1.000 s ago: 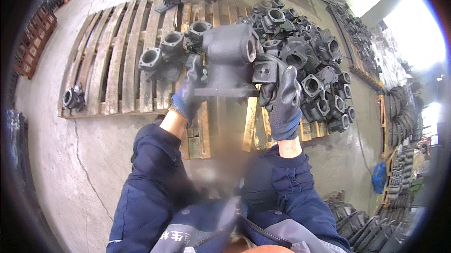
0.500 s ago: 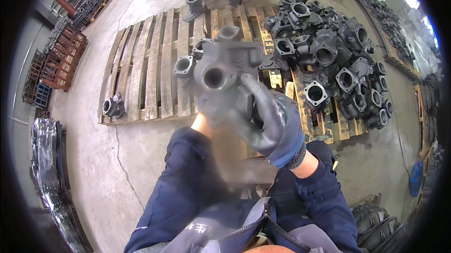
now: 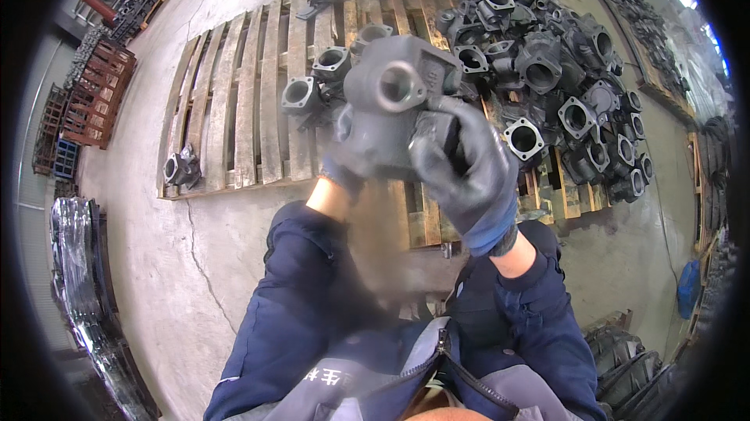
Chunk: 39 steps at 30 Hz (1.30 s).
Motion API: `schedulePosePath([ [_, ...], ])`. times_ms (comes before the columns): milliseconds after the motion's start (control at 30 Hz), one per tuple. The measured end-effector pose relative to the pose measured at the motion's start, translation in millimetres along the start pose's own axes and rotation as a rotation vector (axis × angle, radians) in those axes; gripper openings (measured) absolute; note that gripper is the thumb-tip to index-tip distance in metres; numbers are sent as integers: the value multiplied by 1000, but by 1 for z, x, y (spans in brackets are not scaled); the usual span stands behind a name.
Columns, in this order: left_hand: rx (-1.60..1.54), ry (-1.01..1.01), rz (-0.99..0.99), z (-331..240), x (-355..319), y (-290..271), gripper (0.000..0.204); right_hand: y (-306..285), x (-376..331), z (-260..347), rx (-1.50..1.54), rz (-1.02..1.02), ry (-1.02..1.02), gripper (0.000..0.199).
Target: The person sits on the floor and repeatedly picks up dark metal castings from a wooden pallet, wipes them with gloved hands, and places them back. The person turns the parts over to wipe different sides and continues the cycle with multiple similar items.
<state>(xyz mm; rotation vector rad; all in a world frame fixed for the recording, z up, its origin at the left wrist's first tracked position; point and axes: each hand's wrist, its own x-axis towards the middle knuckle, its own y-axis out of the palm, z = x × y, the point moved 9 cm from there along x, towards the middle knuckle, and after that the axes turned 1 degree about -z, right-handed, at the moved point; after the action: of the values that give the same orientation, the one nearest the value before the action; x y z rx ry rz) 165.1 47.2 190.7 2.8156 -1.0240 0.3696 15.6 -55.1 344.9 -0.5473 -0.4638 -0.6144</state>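
Both gloved hands, left hand [image 3: 344,167] and right hand [image 3: 461,175], clench my dark grey cast-iron valve housing [image 3: 394,101]: heavy, rigid, rough, best held under its body.

Casting [image 3: 398,101]: matt grey rough cast metal; gloves [image 3: 469,179]: dark coated cloth; pallet [image 3: 242,101]: bare worn wood; floor [image 3: 148,265]: cracked concrete

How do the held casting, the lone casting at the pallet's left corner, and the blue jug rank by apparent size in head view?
1. Held casting, though it is nearest the camera.
2. Lone casting.
3. Blue jug, about the same; unsure.
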Motion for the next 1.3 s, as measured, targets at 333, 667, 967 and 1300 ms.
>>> schedulePosePath([
  [333,-620,-533,-223,28,-6,-8,39,-1,-20,-133,592,-67,848,32],
  [667,-641,-915,-249,140,-63,15,33,37,-122,-238,856,-300,1402,18],
  [967,-402,-1172,-351,219,-144,23,36,73,-285,-379,497,-257,1422,24],
  [1300,1349,-203,285,87,-105,80,54,77,-302,-386,496,-347,1148,37],
])
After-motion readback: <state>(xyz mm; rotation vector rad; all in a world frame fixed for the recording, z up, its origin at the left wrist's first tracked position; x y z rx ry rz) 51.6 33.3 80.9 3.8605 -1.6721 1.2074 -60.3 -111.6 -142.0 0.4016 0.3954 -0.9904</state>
